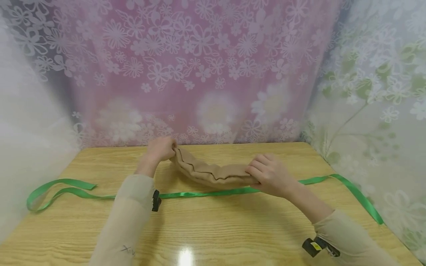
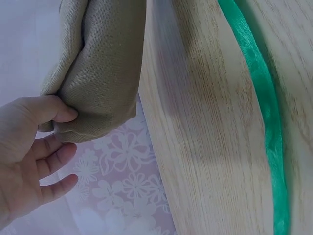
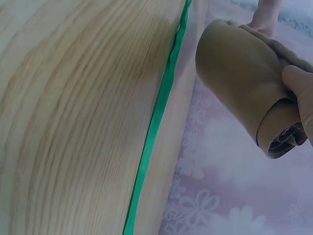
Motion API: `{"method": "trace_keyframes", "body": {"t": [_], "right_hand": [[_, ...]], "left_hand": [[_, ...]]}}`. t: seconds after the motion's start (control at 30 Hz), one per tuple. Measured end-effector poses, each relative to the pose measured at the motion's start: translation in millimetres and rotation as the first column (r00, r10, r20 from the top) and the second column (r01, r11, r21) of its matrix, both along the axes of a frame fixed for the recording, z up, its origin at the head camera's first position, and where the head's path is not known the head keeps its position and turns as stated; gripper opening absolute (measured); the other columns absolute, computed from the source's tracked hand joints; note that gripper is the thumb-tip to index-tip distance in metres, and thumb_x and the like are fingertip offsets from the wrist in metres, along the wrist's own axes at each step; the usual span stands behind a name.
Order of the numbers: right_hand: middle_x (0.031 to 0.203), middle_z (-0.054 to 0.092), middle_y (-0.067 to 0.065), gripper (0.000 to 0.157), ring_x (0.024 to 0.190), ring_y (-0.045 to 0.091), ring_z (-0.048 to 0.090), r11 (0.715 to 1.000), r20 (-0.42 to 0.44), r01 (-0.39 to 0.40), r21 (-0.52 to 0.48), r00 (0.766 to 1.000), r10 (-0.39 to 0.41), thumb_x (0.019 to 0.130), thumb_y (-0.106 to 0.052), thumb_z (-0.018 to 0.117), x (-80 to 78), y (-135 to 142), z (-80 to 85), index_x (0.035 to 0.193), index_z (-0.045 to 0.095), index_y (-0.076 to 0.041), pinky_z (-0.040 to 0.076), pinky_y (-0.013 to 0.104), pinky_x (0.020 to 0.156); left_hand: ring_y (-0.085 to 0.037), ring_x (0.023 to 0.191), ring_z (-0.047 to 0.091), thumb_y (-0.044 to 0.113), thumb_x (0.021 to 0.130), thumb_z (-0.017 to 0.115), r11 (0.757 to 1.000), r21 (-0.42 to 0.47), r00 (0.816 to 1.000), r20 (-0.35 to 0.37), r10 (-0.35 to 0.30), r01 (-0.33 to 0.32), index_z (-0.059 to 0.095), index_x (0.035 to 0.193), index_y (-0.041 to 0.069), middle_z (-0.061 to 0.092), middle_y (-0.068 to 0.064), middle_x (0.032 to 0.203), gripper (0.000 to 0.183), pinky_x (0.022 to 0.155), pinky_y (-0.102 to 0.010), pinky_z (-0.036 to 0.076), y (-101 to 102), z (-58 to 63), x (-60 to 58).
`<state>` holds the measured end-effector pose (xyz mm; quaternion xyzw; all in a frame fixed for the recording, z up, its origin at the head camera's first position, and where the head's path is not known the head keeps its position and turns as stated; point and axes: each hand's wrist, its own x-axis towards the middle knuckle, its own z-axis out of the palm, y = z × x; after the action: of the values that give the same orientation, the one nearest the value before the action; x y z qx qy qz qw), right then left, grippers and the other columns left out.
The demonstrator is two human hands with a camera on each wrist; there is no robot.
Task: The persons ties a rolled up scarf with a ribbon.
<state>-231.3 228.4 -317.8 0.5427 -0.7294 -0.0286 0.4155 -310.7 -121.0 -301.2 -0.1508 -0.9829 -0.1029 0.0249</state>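
Observation:
A rolled-up tan cloth [image 1: 213, 175] hangs between both hands above the table, sagging in its middle. My left hand [image 1: 161, 148] pinches its left end; in the left wrist view the thumb lies on top of the fabric [image 2: 105, 73] and the lower fingers are spread below it. The right hand [image 1: 269, 175] grips the other end, where the right wrist view shows the spiral layers of the roll [image 3: 244, 78]. Below the cloth, a long green ribbon [image 1: 206, 193] runs across the table from side to side.
The wooden table [image 1: 206, 229] has floral curtains behind it and on both sides. The ribbon's left end [image 1: 76, 183] loops back on itself, while its right end [image 1: 362, 201] bends toward the table's right edge. Black wrist cameras sit on both sleeves.

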Motion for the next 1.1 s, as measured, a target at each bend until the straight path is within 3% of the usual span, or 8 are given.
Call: {"method": "trace_keyframes", "body": {"t": [0.07,0.13,0.27,0.33,0.5,0.67,0.93,1.1], "right_hand": [[0.078,0.061,0.006,0.014,0.074,0.024,0.056,1.0,0.002,-0.012,-0.004,1.0,0.012,0.08,-0.014,0.053,4.4,-4,1.1,0.084,0.064,-0.005,0.047,0.035,0.066],[0.078,0.061,0.006,0.013,0.074,0.023,0.056,1.0,0.001,-0.021,-0.007,1.0,0.021,0.08,-0.014,0.055,8.4,-9,1.8,0.084,0.064,-0.005,0.048,0.034,0.066],[0.077,0.061,0.005,0.023,0.073,0.022,0.056,0.999,-0.003,-0.034,-0.007,0.999,0.034,0.063,-0.012,0.072,17.4,-18,3.3,0.084,0.064,-0.005,0.048,0.033,0.067],[0.077,0.061,0.004,0.026,0.073,0.021,0.057,0.999,-0.014,-0.037,-0.006,0.999,0.037,0.06,-0.012,0.074,21.7,-23,3.7,0.084,0.065,-0.005,0.047,0.032,0.066],[0.077,0.063,0.003,0.015,0.072,0.021,0.057,0.999,-0.032,-0.053,-0.013,0.998,0.052,0.074,-0.011,0.057,33.0,-35,4.9,0.083,0.066,-0.006,0.045,0.03,0.061],[0.075,0.063,0.002,0.024,0.071,0.02,0.057,0.998,-0.057,-0.058,-0.039,0.997,0.056,0.081,-0.01,0.043,46.6,-48,6.7,0.082,0.067,-0.007,0.046,0.03,0.062],[0.075,0.061,0.001,0.02,0.071,0.018,0.055,1.0,-0.023,-0.013,-0.013,1.0,0.013,0.087,-0.014,0.045,72.6,-68,11.5,0.081,0.064,-0.009,0.039,0.026,0.059],[0.075,0.058,-0.001,0.019,0.071,0.017,0.053,0.999,-0.049,0.031,0.018,0.998,-0.031,0.088,-0.014,0.044,87.2,-79,9.9,0.082,0.061,-0.01,0.039,0.025,0.06]], "left_hand": [[-0.021,0.072,0.057,0.007,0.088,0.054,1.0,-0.003,1.0,-0.008,0.003,-0.003,0.066,0.109,0.008,0.066,-0.011,0.102,0.025,0.06,-0.034,0.048,2,-0.3,-1.6],[-0.021,0.072,0.057,0.006,0.088,0.053,1.0,-0.009,1.0,-0.019,0.009,-0.009,0.067,0.109,0.008,0.066,-0.01,0.102,0.025,0.06,-0.034,0.047,4,0.0,-2.4],[-0.023,0.075,0.058,0.006,0.088,0.051,0.999,-0.042,0.998,-0.058,0.01,-0.012,0.067,0.109,0.01,0.067,-0.008,0.101,0.026,0.066,-0.039,0.048,8,1.6,-1.9],[-0.023,0.075,0.059,0.006,0.088,0.052,0.998,-0.06,0.997,-0.08,-0.003,-0.002,0.067,0.107,0.011,0.067,-0.007,0.098,0.025,0.067,-0.04,0.049,10,2.3,-1.8],[-0.023,0.075,0.06,0.005,0.087,0.054,0.996,-0.078,0.989,-0.142,-0.043,0.032,0.069,0.104,0.012,0.068,-0.006,0.094,0.024,0.065,-0.038,0.049,16,1.8,-3.8],[-0.022,0.072,0.059,0.004,0.085,0.055,0.994,-0.093,0.984,-0.166,-0.069,0.054,0.069,0.104,0.013,0.068,-0.005,0.091,0.025,0.069,-0.04,0.048,22,1.9,-6.4],[-0.027,0.082,0.059,0.003,0.085,0.052,0.986,-0.125,0.977,-0.171,-0.129,0.109,0.069,0.11,0.016,0.068,-0.005,0.096,0.033,0.08,-0.045,0.046,35,4.0,-5.1],[-0.03,0.096,0.059,0.0,0.084,0.052,0.973,-0.147,0.955,-0.21,-0.208,0.18,0.071,0.104,0.017,0.069,-0.004,0.096,0.032,0.088,-0.049,0.043,44,2.3,-2.6]]}}
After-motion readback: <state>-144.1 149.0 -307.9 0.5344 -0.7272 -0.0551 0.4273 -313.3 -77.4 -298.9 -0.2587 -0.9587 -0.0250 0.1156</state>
